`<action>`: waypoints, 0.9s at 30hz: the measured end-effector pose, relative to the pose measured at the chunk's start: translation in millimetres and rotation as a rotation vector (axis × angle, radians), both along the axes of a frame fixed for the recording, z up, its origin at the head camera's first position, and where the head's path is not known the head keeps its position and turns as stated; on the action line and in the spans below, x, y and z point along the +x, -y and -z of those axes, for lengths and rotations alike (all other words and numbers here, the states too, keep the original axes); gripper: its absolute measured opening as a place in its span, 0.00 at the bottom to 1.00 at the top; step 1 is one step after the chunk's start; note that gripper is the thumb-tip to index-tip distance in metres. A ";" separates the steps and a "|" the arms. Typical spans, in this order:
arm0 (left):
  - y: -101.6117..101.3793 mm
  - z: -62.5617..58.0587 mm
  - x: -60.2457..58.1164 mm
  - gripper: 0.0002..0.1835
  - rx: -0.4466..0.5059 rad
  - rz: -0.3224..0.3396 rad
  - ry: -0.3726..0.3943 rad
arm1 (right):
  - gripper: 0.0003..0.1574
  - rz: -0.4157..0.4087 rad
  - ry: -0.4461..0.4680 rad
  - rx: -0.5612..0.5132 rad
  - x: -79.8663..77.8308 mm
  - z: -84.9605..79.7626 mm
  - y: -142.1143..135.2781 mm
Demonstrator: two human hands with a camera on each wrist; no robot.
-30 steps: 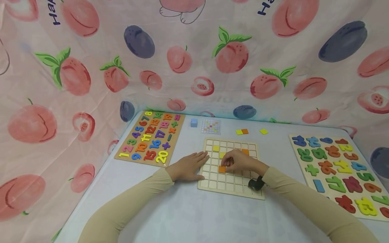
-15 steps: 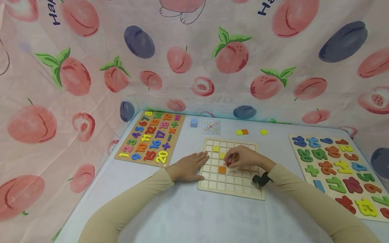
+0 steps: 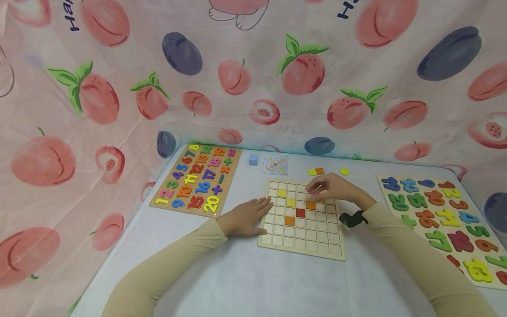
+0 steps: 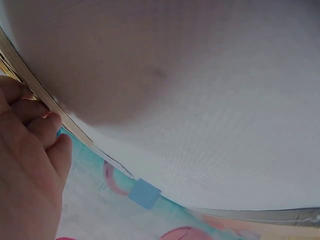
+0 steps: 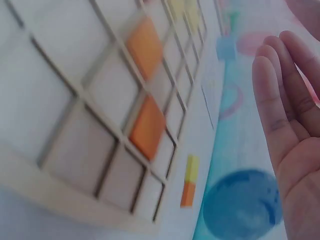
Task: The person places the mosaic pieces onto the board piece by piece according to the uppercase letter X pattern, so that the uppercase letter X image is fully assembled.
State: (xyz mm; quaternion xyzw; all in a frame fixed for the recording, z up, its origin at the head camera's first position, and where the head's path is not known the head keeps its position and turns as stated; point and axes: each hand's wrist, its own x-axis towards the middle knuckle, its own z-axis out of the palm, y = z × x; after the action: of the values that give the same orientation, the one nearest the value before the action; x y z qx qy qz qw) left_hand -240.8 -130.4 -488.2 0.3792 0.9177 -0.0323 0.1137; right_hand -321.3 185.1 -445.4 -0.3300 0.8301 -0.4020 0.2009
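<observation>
A light wooden grid board (image 3: 301,244) lies on the table with colored square tiles in some cells. A red tile (image 3: 300,213) sits mid-board, with yellow tiles (image 3: 291,203) up-left of it and an orange tile (image 3: 290,221) down-left. My left hand (image 3: 247,218) lies with straight fingers along the board's left edge. Above the upper right cells hovers my right hand (image 3: 332,188), its fingers loosely bent and holding nothing. In the right wrist view, two orange tiles (image 5: 148,127) sit in diagonal cells near that hand; the head view partly hides them.
Behind the board are a blue cube (image 3: 253,160), a printed pattern card (image 3: 275,164), a yellow and orange tile pair (image 3: 316,171) and a lone yellow tile (image 3: 344,171). Number puzzle boards flank it, one at left (image 3: 225,193), another at right (image 3: 420,235).
The red tile, pinched in my right hand half a second ago, now lies in a middle cell. That hand has let go and moved up and right. The left hand has stayed still.
</observation>
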 end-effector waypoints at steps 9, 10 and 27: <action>-0.5 -2.9 0.4 0.46 0.003 0.014 -0.001 | 0.24 0.156 -0.015 -0.033 -24.3 -6.5 -31.5; -0.6 -3.4 0.5 0.46 0.003 0.016 -0.002 | 0.25 0.175 -0.018 -0.031 -27.4 -7.0 -34.3; -0.3 -5.7 1.0 0.46 -0.010 0.020 0.004 | 0.24 0.374 -0.036 0.016 -78.0 26.6 -54.0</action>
State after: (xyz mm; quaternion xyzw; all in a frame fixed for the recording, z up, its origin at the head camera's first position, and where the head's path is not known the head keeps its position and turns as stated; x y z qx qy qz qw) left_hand -239.8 -130.0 -482.6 0.3880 0.9134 -0.0373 0.1169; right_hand -399.2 239.2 -472.0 -0.1753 0.8838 -0.4196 0.1103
